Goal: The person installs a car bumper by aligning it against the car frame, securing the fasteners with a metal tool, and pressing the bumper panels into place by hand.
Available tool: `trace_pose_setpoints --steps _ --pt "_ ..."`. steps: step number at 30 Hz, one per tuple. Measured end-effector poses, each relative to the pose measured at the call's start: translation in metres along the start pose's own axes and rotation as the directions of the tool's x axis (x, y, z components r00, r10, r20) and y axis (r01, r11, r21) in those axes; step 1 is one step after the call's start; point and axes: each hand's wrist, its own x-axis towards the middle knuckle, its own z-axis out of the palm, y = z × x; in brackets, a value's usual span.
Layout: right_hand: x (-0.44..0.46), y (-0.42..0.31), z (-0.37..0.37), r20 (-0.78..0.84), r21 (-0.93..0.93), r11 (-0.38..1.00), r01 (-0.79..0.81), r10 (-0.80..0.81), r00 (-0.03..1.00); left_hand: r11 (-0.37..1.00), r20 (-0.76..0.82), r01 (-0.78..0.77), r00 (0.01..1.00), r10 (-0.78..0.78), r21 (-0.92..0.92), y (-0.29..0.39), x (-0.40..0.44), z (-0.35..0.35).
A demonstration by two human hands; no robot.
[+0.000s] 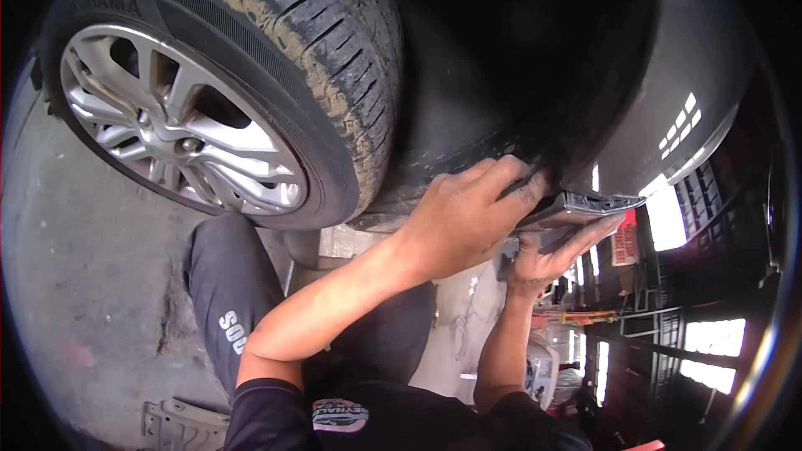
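Observation:
My left hand reaches across to the back edge of the dark wheel-arch liner. Its fingers are bent and closed at the seam where the liner meets the grey bumper; what the fingertips grip is hidden. Below and to the right, my right hand lies palm up with its fingers stretched out flat. It touches the underside of a dark trim piece at the bumper's lower edge. The muddy tyre, on a silver alloy wheel, stands left of both hands.
My bent knee is just below the tyre. A metal bracket-like part lies on the grey concrete floor at lower left. At right, the workshop holds racks, a red item and bright windows.

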Motion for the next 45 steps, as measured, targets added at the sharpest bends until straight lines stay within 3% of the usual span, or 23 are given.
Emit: trace_pose_setpoints --steps 2,7,9,20,26,27,30,33,40,45 --pt "-0.002 0.005 0.003 -0.017 0.016 0.999 0.032 -0.032 0.999 0.998 -0.005 0.014 1.0 -0.014 0.059 0.001 -0.003 0.001" --pt "-0.001 -0.007 0.005 -0.023 0.118 0.991 -0.067 0.07 0.997 0.97 -0.073 -0.139 0.985 0.156 0.198 -0.011 -0.01 0.006" --pt "-0.002 -0.003 0.003 -0.022 0.068 0.996 -0.049 0.051 0.998 0.952 -0.056 -0.181 0.978 0.201 0.247 -0.012 -0.01 0.004" --pt "0.005 -0.011 0.002 -0.031 0.067 0.996 -0.056 0.058 0.998 0.965 -0.122 -0.121 0.981 0.152 0.232 -0.017 -0.012 0.011" --pt "0.006 0.007 -0.01 0.03 -0.06 0.99 0.127 -0.126 0.992 0.969 -0.118 -0.113 0.983 0.141 0.218 -0.023 -0.005 0.008" --pt "0.009 -0.003 -0.01 0.046 -0.097 0.993 0.066 -0.062 0.997 0.971 -0.102 -0.095 0.988 0.12 0.219 -0.022 -0.004 0.008" --pt "0.008 0.003 -0.008 0.039 -0.069 0.992 0.106 -0.104 0.994 0.939 -0.121 -0.164 0.97 0.209 0.302 -0.017 0.005 0.005" --pt "0.009 0.001 -0.014 0.066 -0.098 0.989 0.108 -0.102 0.993 0.939 -0.155 -0.237 0.947 0.28 0.25 -0.015 0.019 0.008" --pt "0.011 -0.006 0.001 -0.013 0.031 0.997 0.068 -0.068 0.998 0.923 -0.117 -0.292 0.937 0.328 0.252 -0.019 0.016 0.014" --pt "0.01 0.001 -0.007 0.009 0.012 0.996 0.09 -0.091 0.996 0.929 -0.15 -0.297 0.931 0.334 0.221 -0.024 0.018 0.015"
